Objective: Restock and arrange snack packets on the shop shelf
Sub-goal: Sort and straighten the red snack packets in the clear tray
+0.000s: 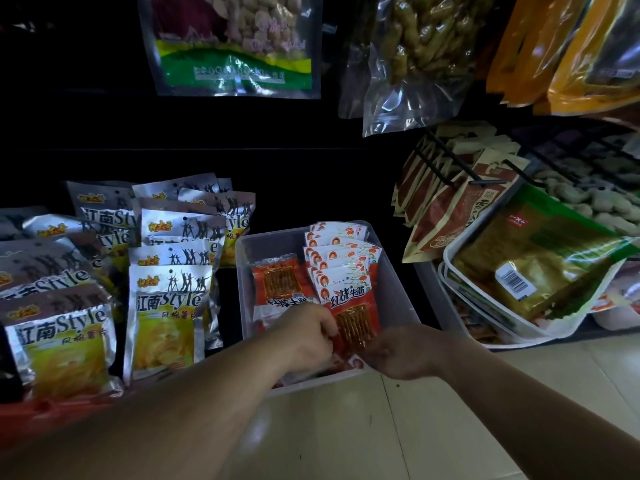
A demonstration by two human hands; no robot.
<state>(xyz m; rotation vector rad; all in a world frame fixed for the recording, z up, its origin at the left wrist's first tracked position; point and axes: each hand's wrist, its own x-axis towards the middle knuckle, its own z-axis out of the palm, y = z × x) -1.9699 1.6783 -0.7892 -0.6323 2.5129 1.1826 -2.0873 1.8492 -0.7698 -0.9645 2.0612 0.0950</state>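
**Seating the front red packet in the bin**

We are at the arranging step, working inside the clear bin (pixel 398 282) on the bottom shelf. The left grip (pixel 308 336) has its fingers curled onto the lower left edge of the front red packet (pixel 353 306) and is clamped on it. That packet stands nearly upright, straight ahead of the grip. The right grip (pixel 398 351) sits just beside the left one, at the packet's lower right corner and over the bin's near rim. Its fingers are turned under and hidden, so we cannot tell whether they hold the packet or only steady it.

Beyond both grips, a row of red packets (pixel 341 258) leans in overlapping order toward the back of the bin, and the front packet closes that row. Ahead of the left grip, one loose packet (pixel 280 282) lies flat and turned the other way round. Further to the left of that grip, outside the bin, stand silver crisp bags (pixel 169 306).

We judge the row to be mostly filled. The next move calls for pressing the front packet's base down until it leans on the packet behind it, then letting go without tipping the row. After that, the flat packet would need lifting and turning to face the same way. The packets are thin and slippery, so a light, even pinch at the edges should serve best.
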